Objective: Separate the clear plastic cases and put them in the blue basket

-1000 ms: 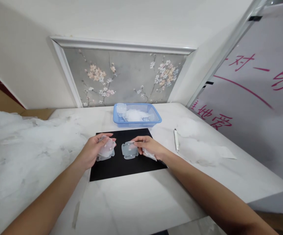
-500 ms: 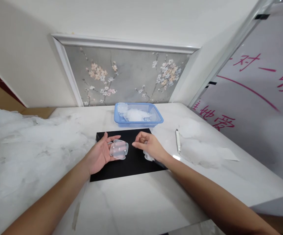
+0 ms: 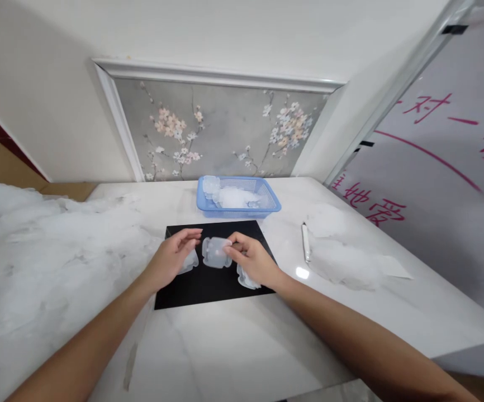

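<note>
My right hand (image 3: 251,258) pinches the edge of a thin, translucent plastic piece (image 3: 214,252) with notched, rounded edges, held up over a black mat (image 3: 212,287). To its left, my left hand (image 3: 171,258) is open, its fingers stretched forward and thumb apart. Partly covered by the left hand is another translucent piece (image 3: 190,262); whether the hand touches it I cannot tell. More such pieces (image 3: 248,279) lie on the mat below my right hand, partly hidden by it.
Beyond the mat stands a blue plastic basket (image 3: 238,213) with translucent pieces inside. A large heap of similar pieces (image 3: 57,268) covers the left of the white table (image 3: 225,346). On the right lie a white pen-like tool (image 3: 305,243) and another translucent pile (image 3: 346,265).
The plastic piece that rested on my left fingers is now in my right hand's pinch, turned and slightly higher. My left hand has rolled over, palm no longer up.
</note>
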`<state>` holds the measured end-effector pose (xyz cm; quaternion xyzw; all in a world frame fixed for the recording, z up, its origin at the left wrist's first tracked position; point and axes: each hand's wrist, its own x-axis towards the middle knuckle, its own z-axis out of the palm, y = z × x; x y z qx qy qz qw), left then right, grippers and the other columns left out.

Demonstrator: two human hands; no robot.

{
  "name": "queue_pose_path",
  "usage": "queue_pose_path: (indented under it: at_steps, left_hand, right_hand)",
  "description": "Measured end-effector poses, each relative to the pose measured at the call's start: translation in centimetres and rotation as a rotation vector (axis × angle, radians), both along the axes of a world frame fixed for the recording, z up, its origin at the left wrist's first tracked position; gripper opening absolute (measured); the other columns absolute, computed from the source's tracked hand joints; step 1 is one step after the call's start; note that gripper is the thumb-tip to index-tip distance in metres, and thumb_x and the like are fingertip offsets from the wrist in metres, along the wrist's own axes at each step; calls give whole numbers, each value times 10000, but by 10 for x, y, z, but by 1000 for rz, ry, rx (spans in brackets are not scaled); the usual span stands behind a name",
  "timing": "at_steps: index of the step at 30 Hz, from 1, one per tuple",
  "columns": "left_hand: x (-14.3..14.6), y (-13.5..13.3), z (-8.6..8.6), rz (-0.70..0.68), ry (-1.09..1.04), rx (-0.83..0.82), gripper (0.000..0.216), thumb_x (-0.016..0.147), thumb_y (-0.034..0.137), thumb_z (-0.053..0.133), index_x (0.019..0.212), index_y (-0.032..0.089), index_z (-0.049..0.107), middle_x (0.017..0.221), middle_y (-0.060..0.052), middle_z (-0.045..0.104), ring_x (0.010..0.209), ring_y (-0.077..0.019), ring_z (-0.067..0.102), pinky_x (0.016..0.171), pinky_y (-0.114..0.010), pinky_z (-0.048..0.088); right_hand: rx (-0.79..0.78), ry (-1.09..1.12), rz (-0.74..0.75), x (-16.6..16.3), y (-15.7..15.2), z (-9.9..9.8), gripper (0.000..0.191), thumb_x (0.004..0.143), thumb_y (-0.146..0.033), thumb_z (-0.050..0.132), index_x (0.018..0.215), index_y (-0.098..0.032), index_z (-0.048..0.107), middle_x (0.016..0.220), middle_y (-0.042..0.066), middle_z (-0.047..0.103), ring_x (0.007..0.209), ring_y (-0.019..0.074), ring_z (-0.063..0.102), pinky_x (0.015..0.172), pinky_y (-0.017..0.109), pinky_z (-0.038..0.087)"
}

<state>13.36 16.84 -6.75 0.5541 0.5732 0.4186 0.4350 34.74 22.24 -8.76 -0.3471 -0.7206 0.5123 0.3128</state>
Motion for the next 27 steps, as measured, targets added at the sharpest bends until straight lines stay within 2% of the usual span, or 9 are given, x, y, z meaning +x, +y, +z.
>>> queue_pose_path:
  at_steps: [3,6,9,13,15,18,21,24,27]
  left_hand:
    - [-15,4,-4,-7,565,89,308,875,262,473,1118,205,653,1237,-88,615,1195,-294,505,1048,-507,324]
    - [-26,7,-7,-28,727,40,305,842,250,501,1094,193,663,1241,-93,612,1185,-318,493,1015,-508,344]
    - [-28,8,-8,-47,598,95,216,813,266,541,976,216,675,1138,-69,645,1089,-294,544,970,-442,388]
    - [-21,6,-2,27,401,149,32,741,255,634,742,227,649,1050,-67,669,1020,-296,581,934,-409,399]
    - [-17,4,3,69,319,121,89,731,282,662,686,221,616,1026,-65,685,1010,-287,591,889,-379,427]
    - [-13,2,9,93,88,-11,212,718,369,701,722,201,571,998,-75,701,914,-252,616,722,-306,461]
    - [-11,1,12,72,-156,-131,307,711,425,712,766,191,521,806,-48,682,704,-181,596,579,-242,411]
    - [-10,2,13,138,-234,-186,292,714,409,698,769,197,504,599,29,556,530,-119,490,475,-205,330]
    - [-8,2,13,219,-248,-199,227,740,353,670,781,195,512,550,55,486,482,-94,436,435,-187,294]
  right_hand:
    - [-319,69,-4,3,10,0,322,762,-476,660,838,-173,581,589,-28,549,476,87,428,472,229,295]
    - [-510,111,2,7,18,0,353,661,-450,739,796,-162,587,487,-70,459,394,59,343,416,222,233]
    - [-623,164,13,9,21,1,387,613,-450,781,762,-161,573,448,-84,427,350,50,316,375,218,206]
    - [-673,181,13,9,22,2,402,629,-474,785,757,-163,565,439,-81,433,330,51,323,343,208,222]
    - [-671,184,11,10,23,1,392,638,-466,784,751,-163,563,435,-81,430,325,51,319,334,206,224]
    - [-664,188,13,11,24,0,382,647,-460,782,738,-165,557,432,-79,425,329,55,333,335,203,231]
    - [-668,186,19,12,24,-1,390,643,-470,786,748,-167,564,425,-79,421,334,58,336,342,202,239]
    - [-664,179,26,12,24,0,416,628,-492,791,773,-169,575,424,-80,426,340,59,331,350,201,231]
    - [-601,151,25,12,23,3,429,636,-526,779,776,-169,587,460,-59,470,382,69,382,377,203,243]
